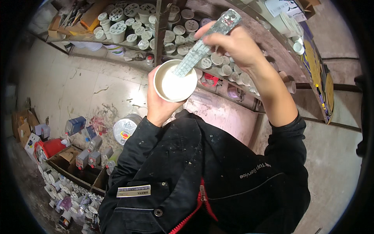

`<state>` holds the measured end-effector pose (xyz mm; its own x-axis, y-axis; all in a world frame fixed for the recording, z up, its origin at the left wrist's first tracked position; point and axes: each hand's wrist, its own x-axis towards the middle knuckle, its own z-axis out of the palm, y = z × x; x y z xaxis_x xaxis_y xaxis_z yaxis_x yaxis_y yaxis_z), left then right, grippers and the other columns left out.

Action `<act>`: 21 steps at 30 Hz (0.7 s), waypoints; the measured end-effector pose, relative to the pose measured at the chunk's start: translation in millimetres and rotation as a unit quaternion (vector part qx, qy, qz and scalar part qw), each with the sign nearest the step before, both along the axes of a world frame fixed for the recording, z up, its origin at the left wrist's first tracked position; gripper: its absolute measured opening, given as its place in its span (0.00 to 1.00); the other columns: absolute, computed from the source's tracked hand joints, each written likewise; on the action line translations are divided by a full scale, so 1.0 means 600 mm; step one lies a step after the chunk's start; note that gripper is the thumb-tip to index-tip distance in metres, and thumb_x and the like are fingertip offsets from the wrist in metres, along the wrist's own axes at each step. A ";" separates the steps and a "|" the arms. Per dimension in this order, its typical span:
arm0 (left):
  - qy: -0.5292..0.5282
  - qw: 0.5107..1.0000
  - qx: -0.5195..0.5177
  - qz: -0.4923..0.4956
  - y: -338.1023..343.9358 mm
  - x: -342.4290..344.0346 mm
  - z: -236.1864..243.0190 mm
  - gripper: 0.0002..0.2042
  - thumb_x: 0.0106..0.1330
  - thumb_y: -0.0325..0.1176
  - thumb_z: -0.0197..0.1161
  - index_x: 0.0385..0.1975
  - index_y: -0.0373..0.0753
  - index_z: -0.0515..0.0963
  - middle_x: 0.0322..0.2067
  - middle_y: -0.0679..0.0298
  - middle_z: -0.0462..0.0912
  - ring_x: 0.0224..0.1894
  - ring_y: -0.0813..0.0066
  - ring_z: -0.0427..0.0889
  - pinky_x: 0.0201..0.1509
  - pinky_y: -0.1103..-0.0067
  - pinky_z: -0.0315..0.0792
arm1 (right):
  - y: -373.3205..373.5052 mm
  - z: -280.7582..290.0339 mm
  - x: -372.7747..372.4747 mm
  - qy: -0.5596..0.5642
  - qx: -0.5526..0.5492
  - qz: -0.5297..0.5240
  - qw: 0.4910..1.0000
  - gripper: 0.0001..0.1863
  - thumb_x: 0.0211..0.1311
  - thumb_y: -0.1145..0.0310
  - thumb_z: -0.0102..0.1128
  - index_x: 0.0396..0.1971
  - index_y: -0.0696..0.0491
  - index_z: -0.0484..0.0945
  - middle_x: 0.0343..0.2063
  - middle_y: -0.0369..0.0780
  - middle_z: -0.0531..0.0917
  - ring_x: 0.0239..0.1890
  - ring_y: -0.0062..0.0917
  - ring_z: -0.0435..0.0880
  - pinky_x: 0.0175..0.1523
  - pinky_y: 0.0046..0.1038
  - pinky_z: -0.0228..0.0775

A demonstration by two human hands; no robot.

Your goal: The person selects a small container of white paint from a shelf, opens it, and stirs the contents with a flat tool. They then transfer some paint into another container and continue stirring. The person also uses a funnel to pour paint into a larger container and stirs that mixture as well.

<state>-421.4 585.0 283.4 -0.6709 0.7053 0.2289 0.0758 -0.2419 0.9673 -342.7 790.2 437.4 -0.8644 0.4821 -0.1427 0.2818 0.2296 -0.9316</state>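
Observation:
My left hand (pixel 157 111) is wrapped round a pale cup (pixel 156 90) and holds it in front of my chest. White paint-like liquid (pixel 173 86) shows inside the cup. Between the fingers of my right hand (pixel 235 43) is a flat mixing stick (pixel 202 46), marked with lines and spotted with dried paint. It slants down to the left, and its lower end reaches into the cup at the liquid. How deep the tip goes is hidden. My right arm arches over from the right, above the cup.
Beyond my hands, a shelf (pixel 157 31) carries many lidded tubs (pixel 118 31). A round metal can (pixel 127 128) stands on the floor at left, near a wooden crate (pixel 78 177) with several bottles, a red bucket (pixel 50 148) and a heap of used cups (pixel 66 191).

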 end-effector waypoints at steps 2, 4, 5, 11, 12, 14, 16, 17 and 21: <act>0.006 1.000 -0.009 -0.012 0.009 0.000 -0.003 0.46 0.42 0.30 0.87 0.63 0.35 0.65 0.56 0.56 0.77 0.58 0.66 0.79 0.63 0.69 0.74 | -0.001 -0.024 0.000 -0.042 -0.056 0.044 0.997 0.13 0.62 0.67 0.64 0.43 0.56 0.87 0.32 0.35 0.87 0.29 0.16 0.81 0.31 0.20 0.72; 0.010 0.999 -0.018 -0.035 0.019 0.000 -0.009 0.47 0.41 0.30 0.87 0.63 0.36 0.64 0.57 0.56 0.77 0.59 0.66 0.79 0.63 0.69 0.74 | -0.001 -0.049 0.003 -0.119 -0.119 0.074 0.983 0.16 0.64 0.66 0.65 0.50 0.56 0.85 0.33 0.36 0.87 0.29 0.16 0.81 0.32 0.21 0.75; 0.012 0.999 -0.022 -0.047 0.025 -0.001 -0.013 0.47 0.41 0.31 0.87 0.63 0.36 0.64 0.57 0.56 0.77 0.59 0.66 0.79 0.63 0.69 0.74 | 0.004 -0.056 0.015 -0.119 -0.113 0.111 0.980 0.17 0.65 0.66 0.65 0.52 0.55 0.84 0.33 0.36 0.87 0.29 0.16 0.81 0.33 0.21 0.76; -0.031 0.986 -0.035 -0.158 0.076 -0.017 -0.036 0.57 0.39 0.35 0.89 0.71 0.37 0.58 0.65 0.55 0.72 0.68 0.63 0.72 0.70 0.66 0.70 | 0.046 -0.108 0.055 -0.064 -0.068 0.094 0.991 0.16 0.72 0.69 0.61 0.57 0.56 0.79 0.36 0.40 0.87 0.26 0.16 0.84 0.29 0.21 0.80; -0.050 0.979 -0.006 -0.200 0.083 -0.018 -0.024 0.63 0.40 0.37 0.89 0.76 0.38 0.50 0.67 0.53 0.67 0.70 0.60 0.69 0.72 0.64 0.68 | 0.051 -0.117 0.063 -0.030 -0.083 0.068 0.994 0.17 0.72 0.70 0.62 0.58 0.55 0.79 0.37 0.39 0.87 0.26 0.16 0.84 0.29 0.22 0.80; 0.013 0.967 -0.083 -0.241 0.090 -0.050 0.024 0.72 0.36 0.47 0.90 0.79 0.38 0.42 0.73 0.51 0.61 0.74 0.56 0.64 0.76 0.61 0.61 | 0.068 -0.136 0.086 -0.010 -0.100 0.040 0.994 0.17 0.70 0.72 0.61 0.57 0.54 0.79 0.37 0.39 0.87 0.26 0.17 0.85 0.29 0.23 0.80; 0.125 0.973 -0.056 -0.186 0.090 -0.087 0.107 0.66 0.42 0.54 0.86 0.78 0.35 0.48 0.72 0.46 0.63 0.75 0.52 0.64 0.75 0.61 0.60 | 0.085 -0.159 0.111 0.007 -0.141 0.009 0.990 0.18 0.69 0.72 0.61 0.57 0.55 0.78 0.33 0.37 0.85 0.25 0.16 0.84 0.29 0.22 0.80; 0.148 0.978 -0.007 -0.145 0.102 -0.102 0.153 0.54 0.52 0.53 0.80 0.75 0.34 0.59 0.65 0.47 0.73 0.69 0.54 0.72 0.71 0.62 0.67 | 0.094 -0.172 0.123 0.024 -0.150 0.002 0.988 0.17 0.69 0.73 0.61 0.56 0.56 0.78 0.33 0.37 0.85 0.25 0.16 0.83 0.28 0.22 0.79; 0.412 0.908 0.050 0.058 0.230 -0.128 0.352 0.10 0.67 0.17 0.59 0.45 0.31 0.83 0.34 0.57 0.86 0.34 0.72 0.86 0.40 0.79 0.78 | 0.123 -0.231 0.166 0.023 -0.130 -0.053 0.990 0.18 0.66 0.73 0.59 0.55 0.62 0.77 0.28 0.39 0.84 0.22 0.20 0.84 0.26 0.24 0.78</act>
<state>-498.0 722.8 494.8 -0.3115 0.5886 0.7460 0.7940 -0.2701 0.5446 -242.8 863.9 298.8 -0.8199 0.5218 -0.2356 0.2476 -0.0479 -0.9677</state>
